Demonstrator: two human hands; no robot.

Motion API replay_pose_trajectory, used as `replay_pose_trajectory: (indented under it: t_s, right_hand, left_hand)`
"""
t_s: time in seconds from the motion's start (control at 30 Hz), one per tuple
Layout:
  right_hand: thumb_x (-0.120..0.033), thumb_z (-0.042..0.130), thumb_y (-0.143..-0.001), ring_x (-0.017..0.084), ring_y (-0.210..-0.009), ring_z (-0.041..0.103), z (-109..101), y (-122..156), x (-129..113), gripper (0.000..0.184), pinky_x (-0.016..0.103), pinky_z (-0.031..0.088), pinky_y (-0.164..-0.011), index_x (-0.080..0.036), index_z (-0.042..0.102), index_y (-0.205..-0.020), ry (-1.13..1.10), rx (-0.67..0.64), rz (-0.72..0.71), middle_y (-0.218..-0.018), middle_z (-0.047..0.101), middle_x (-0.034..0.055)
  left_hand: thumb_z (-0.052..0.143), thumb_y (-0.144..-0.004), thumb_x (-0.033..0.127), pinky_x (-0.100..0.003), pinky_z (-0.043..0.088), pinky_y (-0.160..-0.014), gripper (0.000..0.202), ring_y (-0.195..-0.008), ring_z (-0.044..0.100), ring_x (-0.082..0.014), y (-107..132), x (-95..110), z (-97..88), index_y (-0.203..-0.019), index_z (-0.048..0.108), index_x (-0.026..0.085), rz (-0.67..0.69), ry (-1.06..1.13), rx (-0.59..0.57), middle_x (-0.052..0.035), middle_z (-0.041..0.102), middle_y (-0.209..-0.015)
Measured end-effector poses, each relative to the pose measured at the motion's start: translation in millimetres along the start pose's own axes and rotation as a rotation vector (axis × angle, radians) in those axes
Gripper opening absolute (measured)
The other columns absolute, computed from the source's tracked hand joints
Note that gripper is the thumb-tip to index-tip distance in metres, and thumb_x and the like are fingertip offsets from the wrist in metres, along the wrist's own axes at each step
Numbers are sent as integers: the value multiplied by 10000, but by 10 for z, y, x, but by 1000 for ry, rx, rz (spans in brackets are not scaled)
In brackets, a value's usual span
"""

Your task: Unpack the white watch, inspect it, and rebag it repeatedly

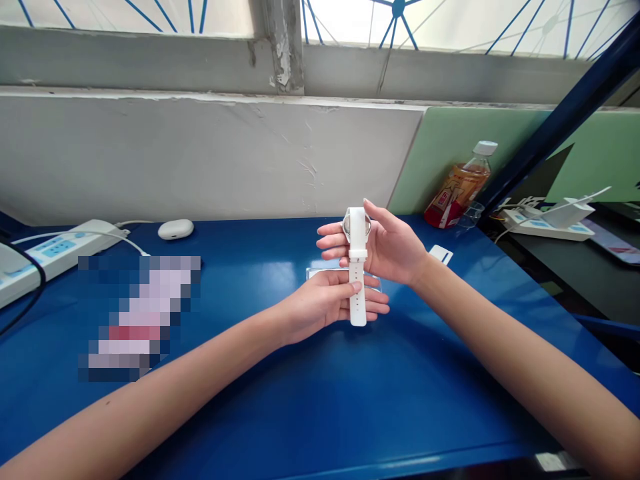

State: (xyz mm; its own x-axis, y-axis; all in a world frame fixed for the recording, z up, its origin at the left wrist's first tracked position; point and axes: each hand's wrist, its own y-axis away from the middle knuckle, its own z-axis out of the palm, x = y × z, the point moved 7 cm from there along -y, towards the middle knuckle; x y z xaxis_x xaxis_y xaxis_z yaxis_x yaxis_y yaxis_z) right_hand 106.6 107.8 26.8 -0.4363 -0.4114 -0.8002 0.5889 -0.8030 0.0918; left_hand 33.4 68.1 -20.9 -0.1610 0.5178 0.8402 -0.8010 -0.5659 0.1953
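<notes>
A white wristwatch is held up above the blue table, its strap hanging down in front of both hands. My left hand pinches the lower strap, with the thumb on its front and the fingers behind it. Higher up, my right hand lies behind the watch's round case, palm toward me, fingers stretched out and thumb pointing up. The case seems to rest against those fingers; the strap covers most of it. Under the hands, a clear flat case or box on the table is largely hidden.
Left on the blue table are a power strip, a white earbud case and a pixelated, phone-like object. A drink bottle leans at the back right, near a small white card. Another power strip lies beyond the blue post.
</notes>
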Motion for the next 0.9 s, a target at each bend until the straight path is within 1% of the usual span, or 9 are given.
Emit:
replay_pose_trajectory:
  t_s: [0.23, 0.33, 0.4, 0.5, 0.6, 0.67, 0.73, 0.83, 0.9]
  right_hand:
    - [-493, 181, -1030, 210, -889, 720, -14, -2, -13, 664, 342, 569, -839, -71, 688, -1107, 22, -13, -24, -1023, 760, 147]
    - [-543, 153, -1016, 216, -898, 719, 9, 1, -11, 721, 351, 554, -880, -64, 681, -1124, 12, -49, -23, -1040, 757, 147]
    - [-533, 113, -1011, 226, -922, 715, 19, 4, -5, 744, 363, 544, -899, -63, 673, -1144, 4, -69, -20, -1035, 755, 139]
    - [-465, 126, -1014, 216, -878, 707, -10, 2, -4, 683, 352, 549, -856, -82, 678, -1132, -16, -50, -26, -849, 735, 87]
    - [-494, 266, -1010, 183, -751, 676, -78, -12, -25, 564, 316, 555, -774, -132, 695, -1064, -60, 13, -63, -681, 638, 21]
    - [-518, 387, -992, 163, -712, 657, -139, -23, -82, 465, 291, 554, -743, -168, 693, -994, -102, 81, -142, -648, 601, -4]
    - [-507, 482, -974, 139, -688, 649, -202, -18, -178, 369, 264, 554, -735, -200, 674, -903, -151, 156, -278, -626, 580, -27]
    - [-454, 555, -964, 106, -678, 654, -269, 14, -306, 291, 239, 556, -755, -230, 619, -790, -180, 243, -473, -623, 585, -53]
    - [-438, 592, -952, 101, -700, 672, -284, 28, -344, 281, 244, 562, -780, -235, 593, -759, -151, 270, -542, -634, 605, -62]
  left_hand:
    - [661, -924, 262, -458, 517, -967, 280, -1053, 702, -323, -3, 6, -12, -1087, 695, 36, -7, 18, 3, -244, 700, -1160]
    - [646, -928, 249, -448, 526, -953, 268, -1049, 703, -325, -9, 9, -21, -1074, 699, 30, -6, 18, 13, -245, 699, -1159]
    - [637, -931, 239, -435, 539, -933, 254, -1019, 713, -315, -9, 11, -25, -1058, 701, 29, -6, 12, 26, -242, 706, -1136]
    - [633, -938, 247, -412, 556, -898, 236, -944, 733, -286, -1, 9, -31, -1020, 706, 38, -26, 5, 65, -224, 725, -1080]
    - [607, -960, 260, -355, 584, -795, 233, -859, 744, -245, 7, 13, -58, -1022, 704, 58, -52, -13, 128, -188, 743, -1012]
    - [551, -994, 289, -295, 584, -683, 272, -800, 744, -220, 4, 26, -73, -1030, 704, 67, -61, -16, 149, -169, 751, -962]
    - [467, -1030, 355, -264, 572, -620, 379, -753, 741, -203, 0, 36, -82, -1025, 706, 61, -81, 23, 151, -160, 754, -915]
    - [362, -1042, 480, -285, 587, -684, 557, -757, 743, -209, 10, 57, -116, -1040, 692, 31, -104, 171, 210, -177, 754, -917]
    - [347, -1025, 548, -325, 589, -790, 628, -858, 747, -246, 28, 92, -139, -1102, 656, 7, -78, 266, 276, -216, 741, -1013]
